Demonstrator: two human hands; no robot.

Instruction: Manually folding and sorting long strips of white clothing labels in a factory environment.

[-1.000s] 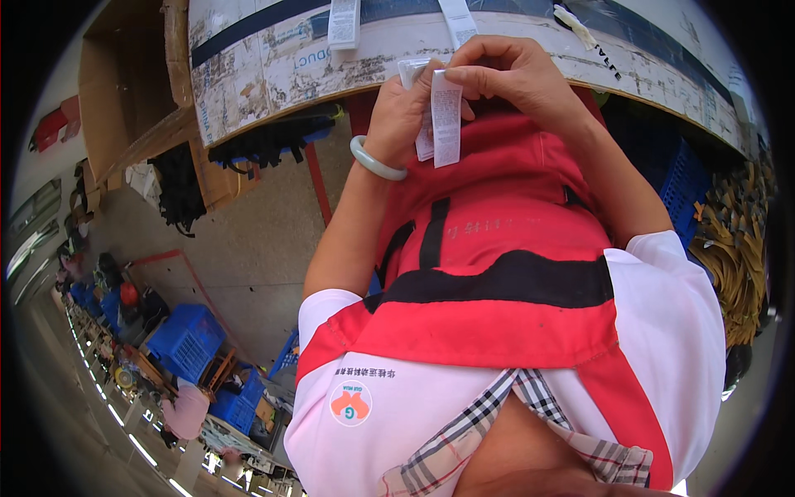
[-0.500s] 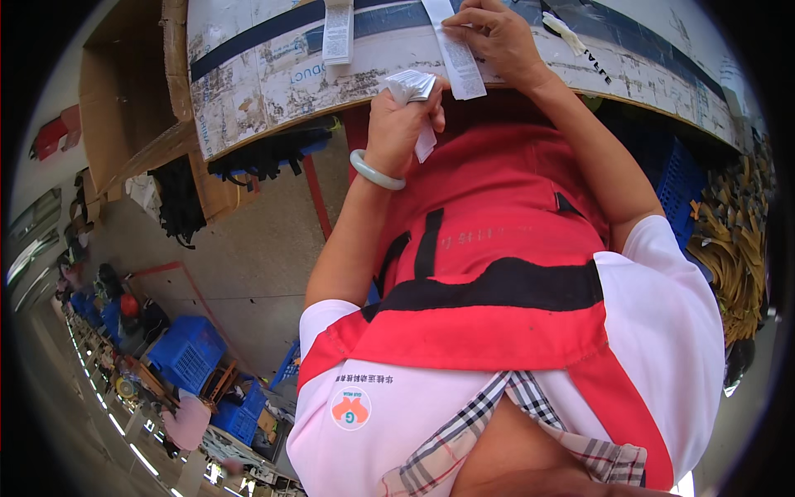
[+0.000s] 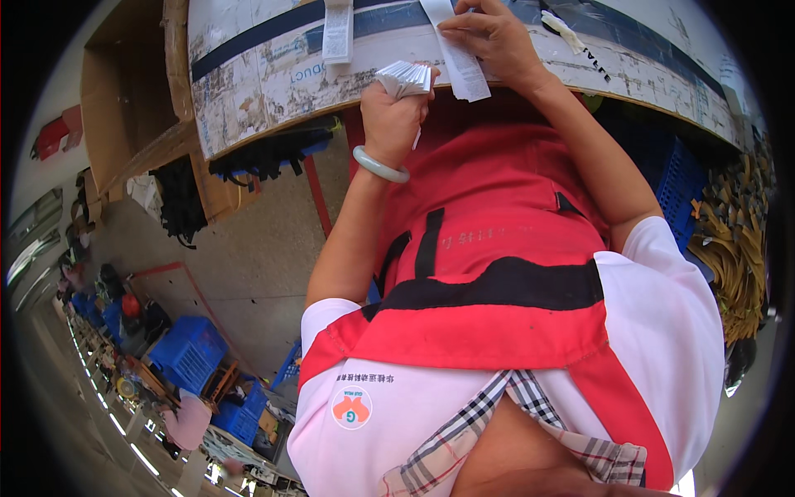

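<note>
My left hand [image 3: 391, 124], a pale bangle on its wrist, is closed around a bundle of white printed labels [image 3: 404, 79] just off the table's near edge. The labels fan out above the fist, and a thin end shows below it. Over the table, my right hand [image 3: 501, 45] has its bent fingertips on a long white label strip [image 3: 465, 73], whose lower end hangs past the edge. Another printed label strip [image 3: 338, 37] lies to the left, touched by neither hand.
The table [image 3: 257, 108] has a worn, printed covering with a dark band. A white-and-black strap-like piece [image 3: 563, 31] lies at right. An open cardboard box [image 3: 124, 108] stands left. Blue crates [image 3: 189, 352] and a person in pink [image 3: 189, 422] are farther off; brown strips [image 3: 729, 265] hang at right.
My left hand has shifted slightly left and turned, so the label bundle shows more fanned out. My right hand has moved slightly left, still at the label strip.
</note>
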